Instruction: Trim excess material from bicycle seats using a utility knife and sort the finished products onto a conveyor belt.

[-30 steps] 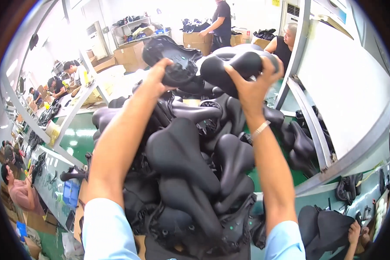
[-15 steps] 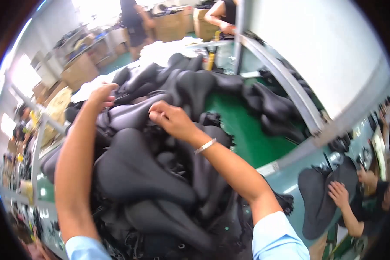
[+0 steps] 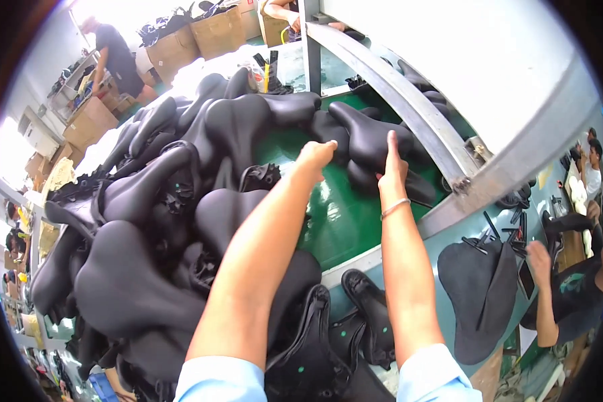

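The right hand (image 3: pixel 392 164) is lying flat and open, fingers straight, on a black bicycle saddle (image 3: pixel 368 137) at the far right of the green tabletop (image 3: pixel 342 221), gripping nothing. The left hand (image 3: pixel 315 155) is hovering loosely curled and empty just left of that saddle. A heap of black saddles (image 3: pixel 154 221) is filling the left side. A grey metal rail (image 3: pixel 395 100) is crossing on the right, beyond which a co-worker's hand (image 3: pixel 537 258) is resting beside a dark saddle cover (image 3: pixel 479 301).
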{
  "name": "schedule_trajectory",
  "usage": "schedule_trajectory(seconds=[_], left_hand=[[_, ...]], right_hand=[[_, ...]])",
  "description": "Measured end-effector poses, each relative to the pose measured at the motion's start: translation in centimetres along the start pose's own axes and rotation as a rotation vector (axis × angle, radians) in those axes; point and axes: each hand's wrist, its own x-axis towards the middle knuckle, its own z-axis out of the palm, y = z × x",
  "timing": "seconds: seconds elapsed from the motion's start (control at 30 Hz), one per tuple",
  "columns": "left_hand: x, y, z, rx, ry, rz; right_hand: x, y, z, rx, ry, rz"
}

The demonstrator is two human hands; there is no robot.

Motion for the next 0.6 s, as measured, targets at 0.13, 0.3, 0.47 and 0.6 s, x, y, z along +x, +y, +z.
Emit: schedule_trajectory(seconds=[0.13, 0.3, 0.47, 0.6], left_hand=[[8.6, -3.5, 2.8, -0.149, 0.31, 0.003], [10.0, -3.7, 2.3, -0.403, 0.278, 0.179], [7.8, -2.4, 1.8, -0.703, 0.124, 0.029], [1.8, -0.5, -4.6, -0.618, 0.151, 0.129]], right_hand=[[2.9, 4.2, -1.7, -0.158, -0.203, -0.136], [-5.9, 4.4, -4.3, -0.173, -0.244, -0.037], [-3.7, 3.9, -6.2, -0.007, -0.349, 0.134], [-7.8, 3.8, -5.7, 0.135, -0.537, 0.136]])
